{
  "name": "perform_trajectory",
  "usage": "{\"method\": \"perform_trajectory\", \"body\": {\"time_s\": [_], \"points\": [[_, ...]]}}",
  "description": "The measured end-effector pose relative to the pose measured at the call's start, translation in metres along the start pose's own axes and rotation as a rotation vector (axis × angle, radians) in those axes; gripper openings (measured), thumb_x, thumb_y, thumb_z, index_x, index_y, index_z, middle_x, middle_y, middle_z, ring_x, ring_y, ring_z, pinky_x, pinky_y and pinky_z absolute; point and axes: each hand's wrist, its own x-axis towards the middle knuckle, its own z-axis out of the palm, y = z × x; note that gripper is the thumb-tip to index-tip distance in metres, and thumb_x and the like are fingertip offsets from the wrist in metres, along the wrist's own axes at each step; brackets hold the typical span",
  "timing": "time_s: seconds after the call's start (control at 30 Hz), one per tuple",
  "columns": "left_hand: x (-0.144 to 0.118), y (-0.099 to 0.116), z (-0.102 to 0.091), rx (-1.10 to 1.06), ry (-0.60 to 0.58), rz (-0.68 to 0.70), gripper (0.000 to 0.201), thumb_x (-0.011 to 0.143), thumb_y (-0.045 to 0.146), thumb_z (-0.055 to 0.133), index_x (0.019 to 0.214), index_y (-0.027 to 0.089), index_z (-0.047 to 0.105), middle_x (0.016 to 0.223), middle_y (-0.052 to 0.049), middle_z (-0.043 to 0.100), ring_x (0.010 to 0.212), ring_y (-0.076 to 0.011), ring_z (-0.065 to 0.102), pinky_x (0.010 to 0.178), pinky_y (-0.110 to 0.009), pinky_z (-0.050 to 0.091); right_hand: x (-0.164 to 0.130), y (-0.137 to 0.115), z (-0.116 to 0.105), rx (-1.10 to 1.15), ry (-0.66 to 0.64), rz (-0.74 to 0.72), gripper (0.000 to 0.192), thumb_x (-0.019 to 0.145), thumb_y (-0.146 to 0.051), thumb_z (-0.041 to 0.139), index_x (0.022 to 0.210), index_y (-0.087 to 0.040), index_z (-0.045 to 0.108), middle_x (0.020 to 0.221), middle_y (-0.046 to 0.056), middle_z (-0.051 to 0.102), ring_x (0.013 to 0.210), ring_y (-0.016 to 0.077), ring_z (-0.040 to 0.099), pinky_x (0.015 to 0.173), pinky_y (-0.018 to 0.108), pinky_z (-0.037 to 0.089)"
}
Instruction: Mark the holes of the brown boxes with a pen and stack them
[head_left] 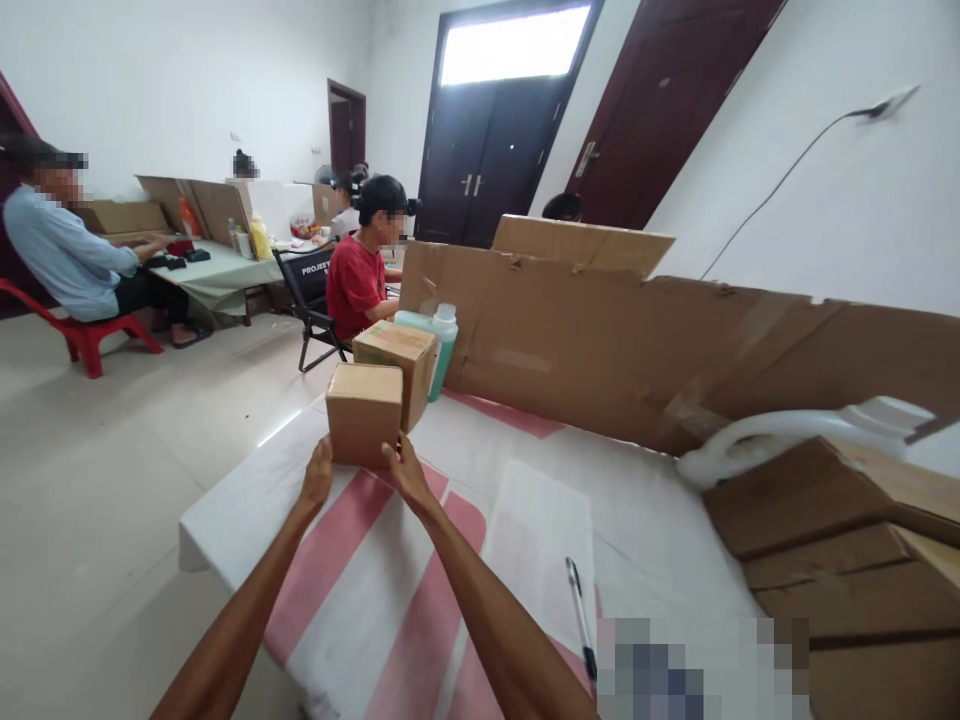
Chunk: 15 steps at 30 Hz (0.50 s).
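A small brown cardboard box [364, 420] stands at the far left of the cloth-covered table, held between my two hands. My left hand [318, 474] presses against its lower left side, and my right hand [406, 470] grips its lower right corner. Right behind it is another cardboard box [397, 345] with tape on top. Past that stands a bottle of green liquid [442, 355] with a white cap. Nearer me, a pen [579, 615] lies beside a white sheet of paper [536, 530].
A tall cardboard divider [585, 350] runs along the table's back edge. Stacked cardboard boxes [832, 500] and a white jug [772, 440] occupy the right side. A person in a red shirt [356, 285] sits beyond; another person [71, 240] sits at a far table [225, 270].
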Motion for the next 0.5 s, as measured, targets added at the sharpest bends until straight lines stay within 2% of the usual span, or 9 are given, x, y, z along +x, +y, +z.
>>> {"method": "perform_trajectory", "body": {"time_s": [0.07,0.17,0.23,0.3,0.4,0.5], "points": [[-0.04,-0.005,0.0,0.062,-0.019,0.041,0.068,0.099,0.07,0.042,0.139,0.018,0.06,0.139,-0.016,0.063,0.138,-0.0332,0.052,0.119,-0.056,0.037,-0.005,0.007,-0.005,0.024,0.004,-0.01,0.076,0.089,-0.076,0.051,0.14,-0.021,0.057,0.148,0.015,0.058,0.141,0.0314,0.048,0.12,0.049,0.034],[-0.11,-0.006,0.002,0.209,-0.082,0.147,0.072,0.094,0.064,0.057,0.149,0.017,0.053,0.143,-0.019,0.057,0.137,-0.0358,0.051,0.118,-0.06,0.037,-0.031,0.016,-0.036,0.064,-0.005,0.014,0.069,0.092,-0.078,0.044,0.129,-0.023,0.061,0.136,0.012,0.066,0.126,0.0288,0.058,0.111,0.046,0.045],[-0.153,0.006,0.004,0.449,-0.187,0.383,0.072,0.096,0.053,0.061,0.157,0.018,0.043,0.145,-0.019,0.054,0.136,-0.0365,0.051,0.113,-0.059,0.041,-0.055,0.019,-0.066,0.09,-0.021,0.057,0.066,0.092,-0.08,0.043,0.118,-0.024,0.066,0.123,0.01,0.072,0.113,0.028,0.064,0.099,0.044,0.052],[-0.185,0.027,0.006,0.619,-0.325,0.659,0.074,0.097,0.046,0.061,0.161,0.018,0.037,0.138,-0.019,0.058,0.131,-0.036,0.053,0.11,-0.056,0.043,-0.081,0.019,-0.096,0.11,-0.027,0.11,0.067,0.091,-0.081,0.042,0.107,-0.022,0.069,0.11,0.01,0.075,0.099,0.0271,0.067,0.088,0.042,0.055],[-0.207,0.068,0.019,0.622,-0.544,0.958,0.075,0.099,0.05,0.056,0.161,0.014,0.035,0.128,-0.018,0.065,0.126,-0.0349,0.056,0.112,-0.053,0.039,-0.12,0.016,-0.132,0.135,-0.01,0.166,0.067,0.09,-0.081,0.046,0.101,-0.02,0.071,0.098,0.008,0.076,0.086,0.0248,0.066,0.08,0.04,0.055],[-0.205,0.102,0.043,0.515,-0.722,1.077,0.077,0.102,0.059,0.046,0.161,0.012,0.031,0.131,-0.019,0.065,0.127,-0.0346,0.058,0.113,-0.053,0.037,-0.157,0.016,-0.153,0.154,0.045,0.186,0.067,0.089,-0.081,0.049,0.103,-0.019,0.073,0.098,0.008,0.078,0.088,0.0255,0.066,0.082,0.041,0.055]]}}
